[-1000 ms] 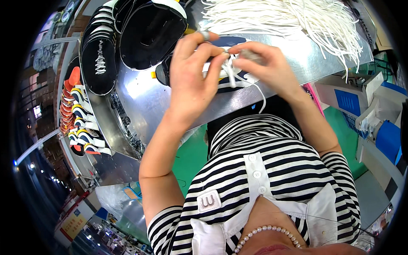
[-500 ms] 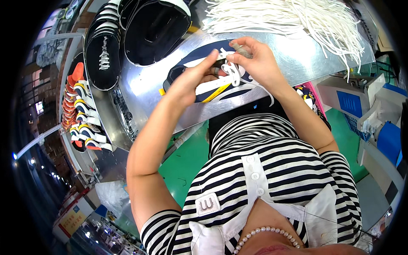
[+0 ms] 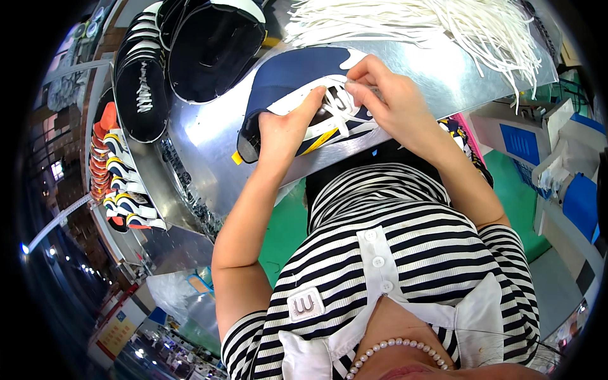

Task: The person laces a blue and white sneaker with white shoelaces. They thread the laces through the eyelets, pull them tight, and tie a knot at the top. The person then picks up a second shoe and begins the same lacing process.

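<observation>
A navy and white shoe upper (image 3: 285,76) with a yellow stripe lies on the metal table in front of me. My left hand (image 3: 285,130) grips it near its opening, thumb on the white part beside the eyelets and the other fingers hidden inside. White shoelace (image 3: 342,107) crosses the eyelet area in loose strands. At the far end of the lacing, my right hand (image 3: 399,107) has thumb and forefinger closed together on the lace; its tip is too small to make out.
A heap of white laces (image 3: 411,22) lies at the table's back right. Stacked black shoe uppers (image 3: 215,57) stand at the back left, beside a laced black one (image 3: 144,95). Orange, white and yellow shoe parts (image 3: 123,171) are racked at far left. The metal table's (image 3: 209,136) near edge runs before my body.
The shoe upper has turned so more of its navy side shows. My left thumb now lies flatter by the eyelets; my right hand has lowered a little, and the long loose lace end no longer hangs out.
</observation>
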A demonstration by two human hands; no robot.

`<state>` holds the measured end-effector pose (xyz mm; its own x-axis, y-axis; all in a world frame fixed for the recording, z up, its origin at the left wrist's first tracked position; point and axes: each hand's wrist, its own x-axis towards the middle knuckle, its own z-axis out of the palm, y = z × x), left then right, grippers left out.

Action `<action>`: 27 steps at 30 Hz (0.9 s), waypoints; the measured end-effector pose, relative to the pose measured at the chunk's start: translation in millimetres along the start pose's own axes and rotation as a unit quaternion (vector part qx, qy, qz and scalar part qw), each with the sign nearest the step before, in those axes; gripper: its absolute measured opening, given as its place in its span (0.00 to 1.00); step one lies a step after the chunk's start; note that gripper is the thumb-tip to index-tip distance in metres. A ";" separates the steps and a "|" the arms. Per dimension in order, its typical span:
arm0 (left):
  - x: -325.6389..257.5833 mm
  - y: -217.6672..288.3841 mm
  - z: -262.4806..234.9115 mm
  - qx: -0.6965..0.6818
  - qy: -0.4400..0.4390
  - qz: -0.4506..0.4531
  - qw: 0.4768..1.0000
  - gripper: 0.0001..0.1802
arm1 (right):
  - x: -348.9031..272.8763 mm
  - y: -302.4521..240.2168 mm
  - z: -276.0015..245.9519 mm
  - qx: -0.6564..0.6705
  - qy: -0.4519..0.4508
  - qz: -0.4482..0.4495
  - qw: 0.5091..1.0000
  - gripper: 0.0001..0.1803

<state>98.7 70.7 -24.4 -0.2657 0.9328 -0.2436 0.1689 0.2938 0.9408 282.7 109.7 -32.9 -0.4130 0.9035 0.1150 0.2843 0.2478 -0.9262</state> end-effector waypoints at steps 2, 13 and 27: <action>-0.5 -1.5 -1.0 0.007 -0.006 -0.001 1.000 0.10 | -0.2 -0.1 -5.5 -0.016 -0.025 -0.005 1.000 0.10; -7.0 2.3 -5.3 0.056 -0.121 0.034 0.990 0.09 | 23.9 -2.1 -0.8 -0.190 -0.088 -0.023 0.977 0.14; -6.4 12.5 -16.3 0.030 -0.113 -0.063 0.991 0.18 | 19.5 19.3 18.2 -0.002 -0.014 -0.018 1.000 0.12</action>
<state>87.0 65.0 -7.3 -0.0691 0.9091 -0.4109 0.2057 0.4160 0.8858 264.4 125.7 -55.1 -0.4478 0.8835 0.1375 0.2729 0.2815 -0.9199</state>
